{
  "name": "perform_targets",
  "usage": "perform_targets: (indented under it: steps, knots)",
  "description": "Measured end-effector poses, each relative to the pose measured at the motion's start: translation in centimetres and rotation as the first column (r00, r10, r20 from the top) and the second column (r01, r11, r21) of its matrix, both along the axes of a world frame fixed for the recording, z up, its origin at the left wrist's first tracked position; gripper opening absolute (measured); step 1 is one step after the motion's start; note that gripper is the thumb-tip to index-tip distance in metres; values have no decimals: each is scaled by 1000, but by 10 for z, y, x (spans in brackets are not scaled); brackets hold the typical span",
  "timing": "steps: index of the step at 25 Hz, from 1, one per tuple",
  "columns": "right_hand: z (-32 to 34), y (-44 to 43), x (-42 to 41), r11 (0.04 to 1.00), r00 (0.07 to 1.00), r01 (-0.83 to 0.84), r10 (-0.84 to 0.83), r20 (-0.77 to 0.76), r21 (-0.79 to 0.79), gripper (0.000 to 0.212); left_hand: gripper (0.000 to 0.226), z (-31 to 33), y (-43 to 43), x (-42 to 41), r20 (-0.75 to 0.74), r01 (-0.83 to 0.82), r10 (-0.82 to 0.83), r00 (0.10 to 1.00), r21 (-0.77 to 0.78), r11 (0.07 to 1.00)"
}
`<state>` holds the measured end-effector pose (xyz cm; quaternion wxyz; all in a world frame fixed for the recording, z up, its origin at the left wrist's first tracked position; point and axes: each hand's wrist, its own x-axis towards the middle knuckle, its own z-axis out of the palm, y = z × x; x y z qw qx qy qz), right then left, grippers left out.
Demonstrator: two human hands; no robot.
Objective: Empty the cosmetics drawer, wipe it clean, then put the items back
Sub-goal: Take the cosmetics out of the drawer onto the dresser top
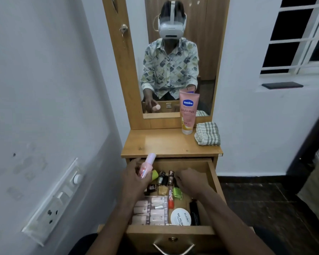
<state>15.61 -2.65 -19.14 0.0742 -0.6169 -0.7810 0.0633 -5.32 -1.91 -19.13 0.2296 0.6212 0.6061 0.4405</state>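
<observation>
Head view: open drawer [212,173] mostly full of cosmetics. Left hand [134,179] grasps pink bottle [147,167] over drawer's back-left corner. Right hand [189,182] reaches among nail polish bottles [163,178] mid-drawer; grip cannot be told. Best: stand bottle upright on dresser top [164,142] above drawer, near Vaseline tube [188,113], clear of checked cloth [207,134].

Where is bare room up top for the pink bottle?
The top is bare left of the tube and cloth, which crowd its right rear. The pink bottle fits there. The drawer is packed.
</observation>
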Motion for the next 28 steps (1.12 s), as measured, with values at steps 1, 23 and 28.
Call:
perform_targets:
  steps: [1,23,28]
  knots:
    - [-3,-1,-1,1000,1000,-6,6,3,-2,19,58,4,1,-1,43,-19,18,999,21,1000]
    - [-27,15,-11,996,995,-84,87,55,-42,18,53,45,191,0,188,-195,180,966,66,979]
    - [-26,13,-12,994,996,-84,85,16,-66,18,48,40,194,2,155,-255,243,958,62,965]
